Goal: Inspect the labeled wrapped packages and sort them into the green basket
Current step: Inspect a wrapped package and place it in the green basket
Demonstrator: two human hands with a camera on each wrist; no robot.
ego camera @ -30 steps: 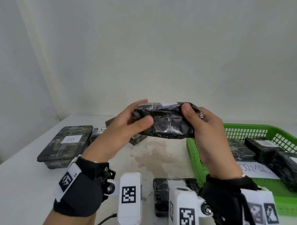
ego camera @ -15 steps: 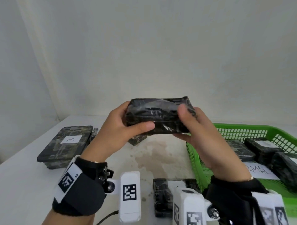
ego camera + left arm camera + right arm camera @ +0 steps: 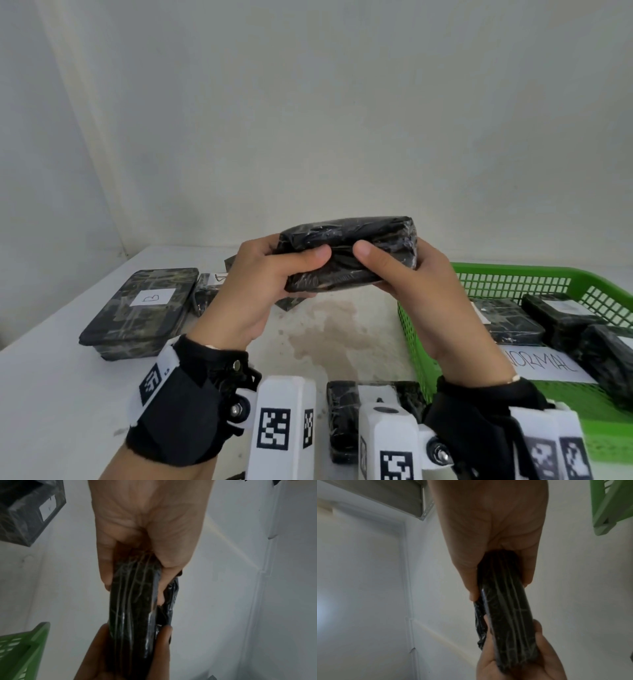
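Observation:
A black plastic-wrapped package (image 3: 349,255) is held in the air above the table, long side level. My left hand (image 3: 274,270) grips its left end, thumb on the near face. My right hand (image 3: 400,267) grips its right end the same way. Both wrist views show the package (image 3: 135,608) (image 3: 506,615) edge-on between the two hands. No label shows on the face toward me. The green basket (image 3: 421,342) stands at the right with several wrapped packages (image 3: 507,318) and a paper sheet marked NORMAL (image 3: 544,366) inside.
A large flat package with a white label (image 3: 137,311) lies on the white table (image 3: 44,394) at the left, with smaller ones (image 3: 205,291) behind it. Another dark package (image 3: 342,418) lies near the front edge, partly behind the wrist cameras. A wall rises right behind the table.
Both hands have turned the package over in the air; the white label seen on its top edge earlier is out of sight. The thumbs have come closer together on the near face.

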